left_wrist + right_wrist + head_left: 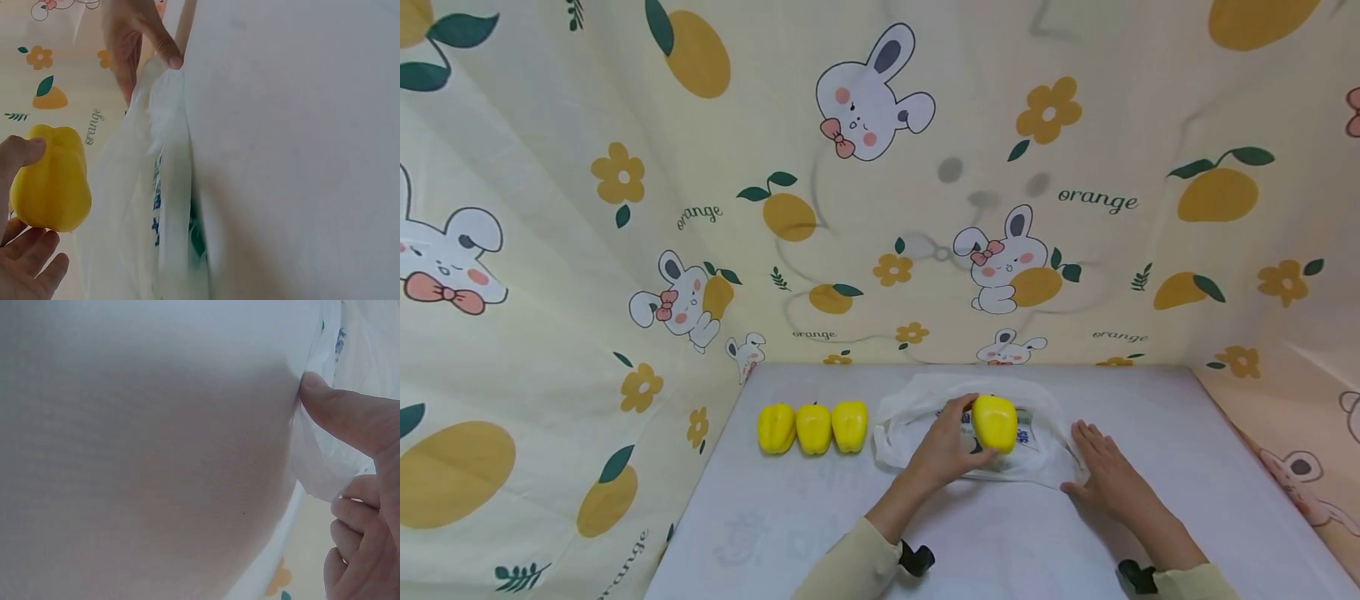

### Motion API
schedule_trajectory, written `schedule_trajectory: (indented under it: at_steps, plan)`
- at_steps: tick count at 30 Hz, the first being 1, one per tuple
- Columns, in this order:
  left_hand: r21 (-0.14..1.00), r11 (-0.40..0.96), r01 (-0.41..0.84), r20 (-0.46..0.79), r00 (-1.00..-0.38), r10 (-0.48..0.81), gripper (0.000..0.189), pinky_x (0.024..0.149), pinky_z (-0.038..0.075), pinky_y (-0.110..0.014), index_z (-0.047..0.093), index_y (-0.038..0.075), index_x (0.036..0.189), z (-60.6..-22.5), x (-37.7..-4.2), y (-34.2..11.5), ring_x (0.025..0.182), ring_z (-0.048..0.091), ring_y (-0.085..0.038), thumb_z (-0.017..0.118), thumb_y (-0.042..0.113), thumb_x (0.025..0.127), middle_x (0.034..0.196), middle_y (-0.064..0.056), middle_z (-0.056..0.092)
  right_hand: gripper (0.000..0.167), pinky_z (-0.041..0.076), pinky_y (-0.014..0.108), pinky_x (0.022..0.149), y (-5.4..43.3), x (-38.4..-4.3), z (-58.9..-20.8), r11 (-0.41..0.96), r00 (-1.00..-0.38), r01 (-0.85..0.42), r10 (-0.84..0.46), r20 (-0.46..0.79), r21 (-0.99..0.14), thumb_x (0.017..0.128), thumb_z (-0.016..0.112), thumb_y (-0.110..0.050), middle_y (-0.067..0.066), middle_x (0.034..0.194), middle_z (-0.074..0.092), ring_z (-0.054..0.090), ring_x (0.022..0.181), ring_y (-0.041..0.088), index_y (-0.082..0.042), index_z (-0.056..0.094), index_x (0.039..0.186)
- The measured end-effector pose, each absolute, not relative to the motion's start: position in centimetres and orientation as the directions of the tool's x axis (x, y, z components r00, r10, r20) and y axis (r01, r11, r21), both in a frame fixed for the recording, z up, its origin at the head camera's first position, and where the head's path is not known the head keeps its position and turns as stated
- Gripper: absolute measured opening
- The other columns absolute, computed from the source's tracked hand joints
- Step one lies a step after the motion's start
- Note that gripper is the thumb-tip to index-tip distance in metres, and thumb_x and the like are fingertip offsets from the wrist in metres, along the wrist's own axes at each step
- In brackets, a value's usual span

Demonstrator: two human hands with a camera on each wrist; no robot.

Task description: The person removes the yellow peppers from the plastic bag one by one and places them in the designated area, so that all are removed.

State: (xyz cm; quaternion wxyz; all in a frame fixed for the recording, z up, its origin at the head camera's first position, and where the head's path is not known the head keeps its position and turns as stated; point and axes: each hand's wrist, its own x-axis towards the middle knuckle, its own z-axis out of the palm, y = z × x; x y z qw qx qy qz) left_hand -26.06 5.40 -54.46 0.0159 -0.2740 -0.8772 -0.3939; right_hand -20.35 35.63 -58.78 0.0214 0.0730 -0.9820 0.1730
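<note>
My left hand [942,446] holds a yellow bell pepper [996,425] between thumb and fingers, above a white translucent plastic bag [904,437]. In the left wrist view the pepper [53,181] hangs clear of the bag [119,206], whose printing is blue and green. My right hand [1112,477] is at the bag's right end, palm down. Seen from the right wrist, its thumb [340,412] lies against the bag's edge, and the film [315,456] runs between thumb and curled fingers. Exactly how firmly it grips is hard to see.
Three more yellow bell peppers [813,428] stand in a row on the white table [820,517], left of the bag. A patterned cloth [865,208] with rabbits and oranges rises behind the table and along both sides.
</note>
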Motion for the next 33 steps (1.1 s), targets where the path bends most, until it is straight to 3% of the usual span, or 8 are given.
schedule_trajectory:
  at_steps: [19, 28, 33]
  plan:
    - [0.731, 0.507, 0.457, 0.244, -0.869, 0.431, 0.092, 0.121, 0.046, -0.038, 0.035, 0.021, 0.165, -54.0, -26.9, -1.0, 0.147, 0.051, -0.022, 0.088, 0.034, 0.091, 0.164, 0.0, 0.046, 0.111, 0.018, 0.069, 0.129, 35.6, -20.3, -58.8, 0.928, -0.985, -0.173, -0.154, 0.084, -0.33, 0.08, 0.095, -0.027, 0.042, 0.164, 0.027, 0.025, 0.152, 0.061, 0.018, 0.03, 0.158]
    - [0.714, 0.516, 0.473, 0.275, -0.867, 0.414, 0.092, 0.122, 0.046, -0.038, 0.036, 0.017, 0.165, -54.5, -27.2, -4.0, 0.147, 0.051, -0.022, 0.088, 0.034, 0.091, 0.163, -0.003, 0.047, 0.11, 0.013, 0.066, 0.131, 35.6, -20.3, -58.8, 0.925, -0.982, -0.186, -0.164, 0.094, -0.332, 0.081, 0.093, -0.026, 0.041, 0.165, 0.026, 0.024, 0.152, 0.06, 0.017, 0.029, 0.159]
    - [0.705, 0.516, 0.487, 0.306, -0.865, 0.399, 0.091, 0.122, 0.046, -0.041, 0.037, 0.014, 0.163, -54.6, -27.4, -5.4, 0.146, 0.052, -0.025, 0.088, 0.034, 0.091, 0.161, -0.006, 0.049, 0.11, 0.018, 0.069, 0.129, 35.5, -20.2, -58.7, 0.926, -0.981, -0.189, -0.168, 0.091, -0.326, 0.081, 0.094, -0.026, 0.041, 0.165, 0.026, 0.025, 0.152, 0.06, 0.018, 0.029, 0.159]
